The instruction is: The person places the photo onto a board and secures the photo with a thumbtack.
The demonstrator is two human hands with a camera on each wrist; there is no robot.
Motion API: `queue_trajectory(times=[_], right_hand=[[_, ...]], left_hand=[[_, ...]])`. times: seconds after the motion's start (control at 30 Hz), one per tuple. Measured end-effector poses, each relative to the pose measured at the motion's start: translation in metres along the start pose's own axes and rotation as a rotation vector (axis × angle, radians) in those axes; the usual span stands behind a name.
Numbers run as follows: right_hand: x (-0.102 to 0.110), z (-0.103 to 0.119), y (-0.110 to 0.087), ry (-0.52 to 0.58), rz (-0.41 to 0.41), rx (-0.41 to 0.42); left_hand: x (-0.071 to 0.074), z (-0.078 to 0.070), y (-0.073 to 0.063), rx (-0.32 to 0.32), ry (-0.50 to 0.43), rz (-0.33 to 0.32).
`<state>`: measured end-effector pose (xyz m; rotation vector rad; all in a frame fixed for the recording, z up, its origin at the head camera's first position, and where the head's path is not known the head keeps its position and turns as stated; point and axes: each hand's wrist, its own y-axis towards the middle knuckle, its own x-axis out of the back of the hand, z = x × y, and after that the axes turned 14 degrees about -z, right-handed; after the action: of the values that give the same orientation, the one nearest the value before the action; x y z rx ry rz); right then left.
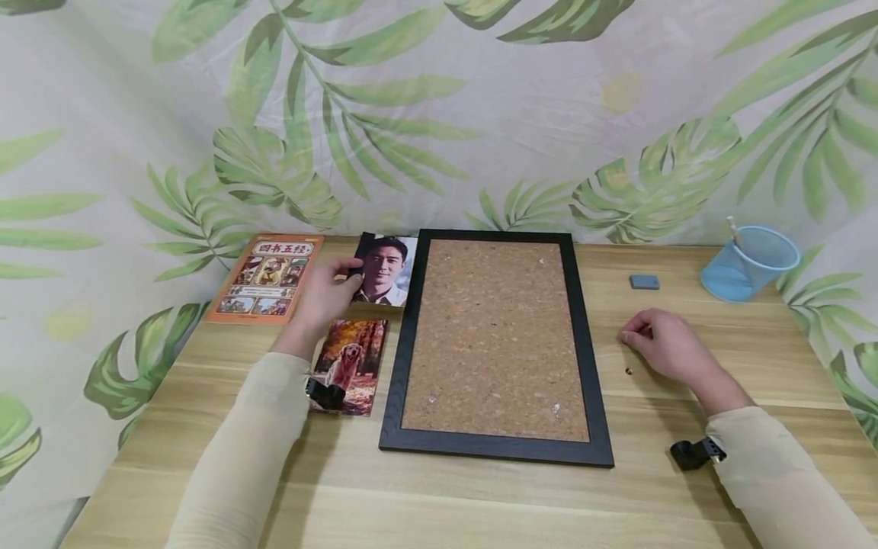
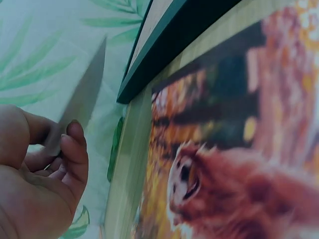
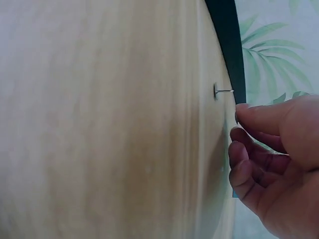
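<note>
My left hand (image 1: 329, 297) pinches the left edge of a portrait photo (image 1: 392, 267), thumb on one side and fingers on the other. In the left wrist view the photo (image 2: 84, 94) shows nearly edge-on, tilted up. It stands close beside the black-framed cork board (image 1: 494, 343). Over the table to the right, my right hand (image 1: 665, 347) has its thumb and fingertips close together. A small dark sliver shows at the thumb tip; I cannot tell whether it is something held. A thumbtack (image 3: 217, 91) lies point up on the table near those fingertips.
An autumn dog photo (image 1: 353, 366) lies below my left hand, partly under my wrist. An orange picture book (image 1: 267, 278) lies at the back left. Toward the back right are a small blue-grey block (image 1: 645, 282) and a blue mesh cup (image 1: 737, 271) with a stick inside.
</note>
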<state>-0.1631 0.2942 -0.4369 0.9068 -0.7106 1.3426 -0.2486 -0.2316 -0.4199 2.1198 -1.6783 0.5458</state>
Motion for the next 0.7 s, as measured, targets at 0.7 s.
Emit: queue_trajectory(times=[0.7], right_hand=[[0.003, 0.012, -0.001, 0.125, -0.082, 0.05]], left_hand=[[-0.048, -0.031, -0.014, -0.159, 0.006, 0.331]])
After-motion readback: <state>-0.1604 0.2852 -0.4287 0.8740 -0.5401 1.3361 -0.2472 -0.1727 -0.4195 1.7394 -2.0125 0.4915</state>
